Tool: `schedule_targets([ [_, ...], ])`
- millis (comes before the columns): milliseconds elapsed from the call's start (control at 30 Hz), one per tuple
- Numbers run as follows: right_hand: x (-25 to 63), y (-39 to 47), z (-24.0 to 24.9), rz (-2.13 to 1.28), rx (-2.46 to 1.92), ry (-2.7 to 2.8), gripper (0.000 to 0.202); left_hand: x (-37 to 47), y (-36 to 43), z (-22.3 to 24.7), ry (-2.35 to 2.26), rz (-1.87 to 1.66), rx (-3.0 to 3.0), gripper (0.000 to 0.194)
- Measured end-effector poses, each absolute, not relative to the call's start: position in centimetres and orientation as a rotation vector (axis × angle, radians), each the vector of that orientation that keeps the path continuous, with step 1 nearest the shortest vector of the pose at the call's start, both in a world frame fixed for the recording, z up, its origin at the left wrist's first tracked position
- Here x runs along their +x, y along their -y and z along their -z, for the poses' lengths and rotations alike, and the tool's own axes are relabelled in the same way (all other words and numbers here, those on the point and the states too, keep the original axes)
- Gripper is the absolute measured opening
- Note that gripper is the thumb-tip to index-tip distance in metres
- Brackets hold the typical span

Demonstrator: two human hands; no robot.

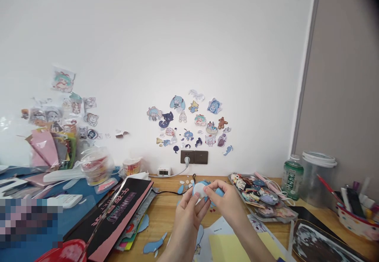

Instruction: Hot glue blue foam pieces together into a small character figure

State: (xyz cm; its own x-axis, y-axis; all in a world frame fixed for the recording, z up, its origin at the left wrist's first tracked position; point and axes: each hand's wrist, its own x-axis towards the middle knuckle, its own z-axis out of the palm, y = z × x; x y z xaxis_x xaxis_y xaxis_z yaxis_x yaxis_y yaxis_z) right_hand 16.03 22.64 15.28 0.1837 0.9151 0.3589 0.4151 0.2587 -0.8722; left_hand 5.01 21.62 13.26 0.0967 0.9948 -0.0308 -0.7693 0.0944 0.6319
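Note:
Above the wooden desk, my left hand [191,210] holds a small round piece [199,189], white in front with blue at its edge. The fingers of my right hand [222,197] are closed on the right side of that same piece. Behind and around my hands lie small white and blue cut-out pieces. Nearer the front, a blue whale-like cut-out [154,246] rests on the desk. Under my right forearm are a yellow sheet [226,249] and white paper.
A black and pink folder [118,218] lies at the left. At the right are a stack of character cut-outs [260,195], a green bottle [293,177], a clear tub [318,179] and a pen holder [358,222]. Stickers and a power socket [194,157] are on the wall.

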Motion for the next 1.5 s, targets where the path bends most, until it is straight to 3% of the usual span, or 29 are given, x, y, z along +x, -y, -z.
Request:
schedule_targets([
  [167, 16.1, -22.2, -15.7, -0.476, -1.202, 1.49, 0.022, 4.5, -21.8, -12.9, -0.559, -1.465, 0.814, 0.014],
  [300, 16.8, -21.6, -16.1, -0.283, -0.937, 1.655, 0.007, 3.0, -22.2, -12.4, -0.588, -1.704, 1.57, 0.02],
  [500, 18.2, -21.8, -15.7, 0.318, -0.573, 1.87, 0.018, 1.2, -23.0, -13.3, -0.589, -2.271, 2.311, 0.028],
  [667, 18.6, -22.1, -15.1, 0.506, -0.549, 1.875, 0.023, 1.0, -22.5, -14.1, -0.599, -2.477, 2.513, 0.028],
  [800, 18.6, -21.9, -15.1, 0.477, -0.643, 1.905, 0.023, 0.6, -22.1, -13.3, -0.678, -2.449, 2.549, 0.038],
  [1000, 17.9, -21.8, -15.4, 0.228, -0.634, 1.828, 0.022, -0.1, -22.2, -11.6, -0.742, -2.068, 2.774, 0.039],
  [1200, 17.9, -21.5, -16.1, -0.144, -0.733, 1.751, 0.009, 1.8, -21.1, -13.3, -0.643, -2.094, 2.185, 0.023],
  [1300, 18.0, -21.5, -16.3, -0.328, -0.929, 1.656, 0.011, 2.8, -20.9, -14.5, -0.701, -1.75, 1.54, 0.006],
  [1400, 17.8, -21.6, -16.5, -0.484, -1.051, 1.535, 0.019, 3.2, -21.2, -14.8, -0.617, -1.41, 1.073, 0.02],
  [1500, 17.8, -21.7, -16.9, -0.631, -1.111, 1.518, 0.023, 3.2, -21.7, -14.7, -0.542, -1.338, 0.82, 0.03],
])
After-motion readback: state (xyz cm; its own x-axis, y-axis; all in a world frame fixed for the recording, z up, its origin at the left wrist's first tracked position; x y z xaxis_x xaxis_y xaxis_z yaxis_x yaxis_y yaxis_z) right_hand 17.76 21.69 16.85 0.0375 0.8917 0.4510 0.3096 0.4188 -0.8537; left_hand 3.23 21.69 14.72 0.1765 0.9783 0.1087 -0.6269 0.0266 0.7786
